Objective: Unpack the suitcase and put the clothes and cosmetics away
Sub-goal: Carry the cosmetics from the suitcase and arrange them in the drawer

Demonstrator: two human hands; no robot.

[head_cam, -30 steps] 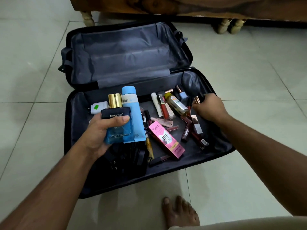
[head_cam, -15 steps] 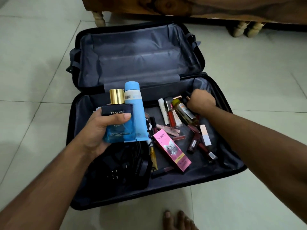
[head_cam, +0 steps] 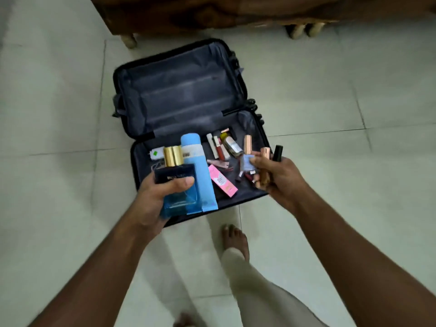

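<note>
Here, head view only:

1. The suitcase (head_cam: 188, 95) lies open flat on the tiled floor (head_cam: 354, 114), lid half toward a wooden furniture piece (head_cam: 236, 13), base half nearer the person.
2. The left hand (head_cam: 155, 197) grips 2 items together: a blue perfume bottle (head_cam: 179, 192) with a gold cap and dark label, thumb across the label, and a tall light-blue spray can (head_cam: 198, 173) pressed against the bottle's right side. Both are held above the near left part of the base half.
3. The right hand (head_cam: 280, 178) is curled round a small bunch of cosmetics held over the base half's right edge: 2 rose-gold capped tubes (head_cam: 265, 166), a black-capped tube (head_cam: 278, 152), and a small pale-blue bottle (head_cam: 247, 162) at the fingertips. Exact count in the bunch cannot be told; motion blur.
4. Still inside the base half: a pink box (head_cam: 223, 182) lying diagonally near the middle, a white charger plug (head_cam: 157, 154) with a green mark at the left wall, a cluster of lip-product tubes (head_cam: 218, 147) and a small yellowish bottle (head_cam: 232, 145) toward the hinge side, plus a few dark-red tubes just under the right hand.
5. The lid half shows only grey lining.
6. A bare foot (head_cam: 234, 239) stands on the floor just short of the suitcase's near edge; a second foot is partly visible at the bottom frame edge.
</note>
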